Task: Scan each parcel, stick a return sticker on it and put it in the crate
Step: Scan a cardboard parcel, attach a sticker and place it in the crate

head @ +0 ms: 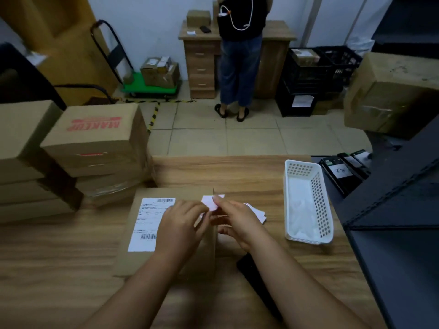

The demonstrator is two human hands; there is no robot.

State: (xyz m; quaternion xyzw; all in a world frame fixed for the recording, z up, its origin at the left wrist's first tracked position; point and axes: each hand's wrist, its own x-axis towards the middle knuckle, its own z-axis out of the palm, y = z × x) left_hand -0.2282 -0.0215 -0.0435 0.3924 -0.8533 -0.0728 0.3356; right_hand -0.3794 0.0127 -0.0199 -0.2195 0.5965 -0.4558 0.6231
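A brown cardboard parcel point(147, 262) lies flat on the wooden table point(59, 269) in front of me, with a white shipping label point(149, 224) on its left half. Above the parcel's right edge, my left hand point(183, 224) and my right hand point(237, 219) both pinch a small pale sticker point(210, 201). A small stack of white sticker sheets point(257, 213) lies on the table behind my right hand. A dark flat device point(251, 269), partly hidden under my right forearm, rests on the table.
Stacked cardboard boxes point(95, 143) stand at the table's left. A white perforated plastic basket point(308, 203) sits at the right, beside a dark shelf point(392, 210). A person point(240, 55) stands at a far desk. Black crates point(316, 72) stand on the floor beyond.
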